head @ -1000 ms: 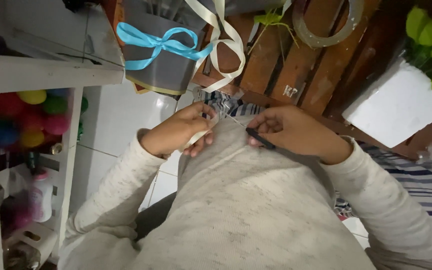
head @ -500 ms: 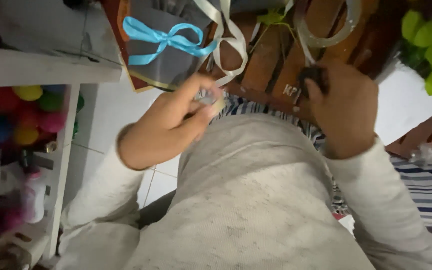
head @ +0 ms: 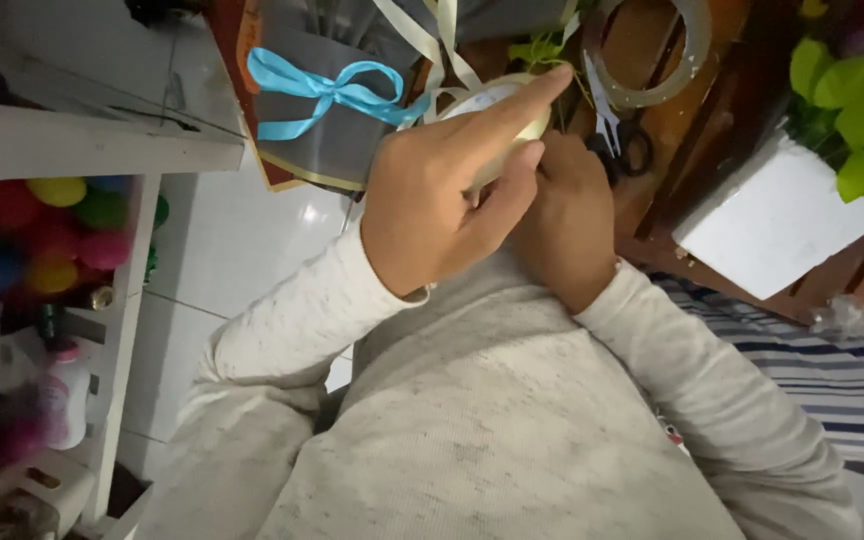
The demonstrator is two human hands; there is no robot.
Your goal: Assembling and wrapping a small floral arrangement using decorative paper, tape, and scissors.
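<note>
Wooden table (head: 692,130): two hands (head: 497,190), one ribbon spool (head: 497,110).

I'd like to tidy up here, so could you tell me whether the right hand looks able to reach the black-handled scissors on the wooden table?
Probably yes: the right hand lies just beside the scissors, with nothing between them.

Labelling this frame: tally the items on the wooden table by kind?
Ribbon rolls: 1
Tape rings: 1
Scissors: 1
Gift bags with blue bow: 1
White blocks: 1
Green plants: 1
Total: 6
</note>
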